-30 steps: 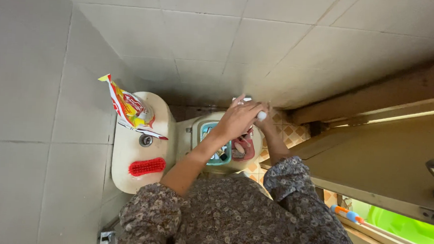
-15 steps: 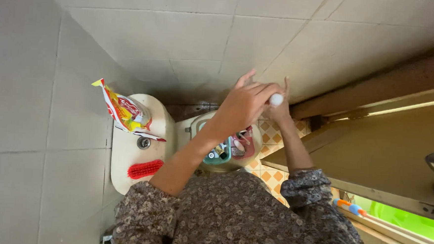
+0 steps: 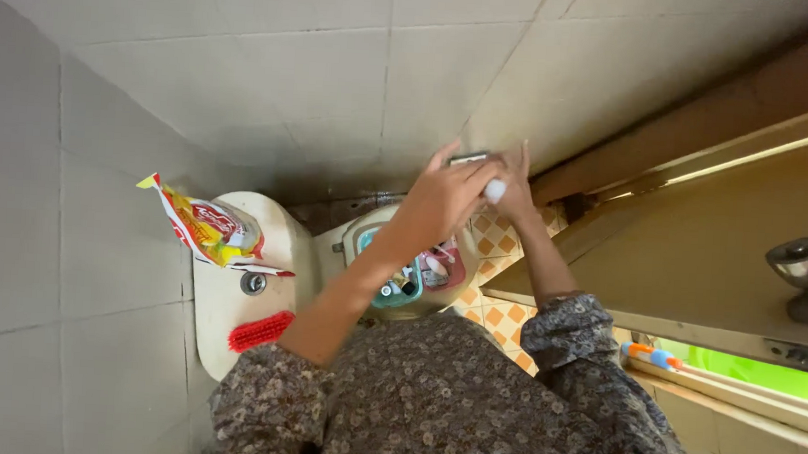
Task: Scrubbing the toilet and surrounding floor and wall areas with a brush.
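Note:
My left hand (image 3: 442, 200) and my right hand (image 3: 517, 179) meet in front of the tiled wall, above a cream toilet (image 3: 366, 239). Between them they grip a small container; only its round white cap (image 3: 495, 191) and a pale edge at the top show. My left fingers curl over it, and my right hand presses against it from the far side with the fingers pointing up. Below the hands, a teal basket (image 3: 399, 291) and a pink basket (image 3: 445, 268) of small toiletries sit on the toilet.
The cream cistern lid (image 3: 220, 314) carries a red and yellow packet (image 3: 203, 230), a red scrub brush (image 3: 260, 331) and a metal flush button (image 3: 254, 284). An open wooden door (image 3: 697, 261) with a metal knob (image 3: 806, 265) stands at right. A green tub (image 3: 769, 382) lies beyond it.
Both hands have risen from just over the baskets to higher up by the wall, still together on the white-capped container. The view has tilted, so the door knob sits higher.

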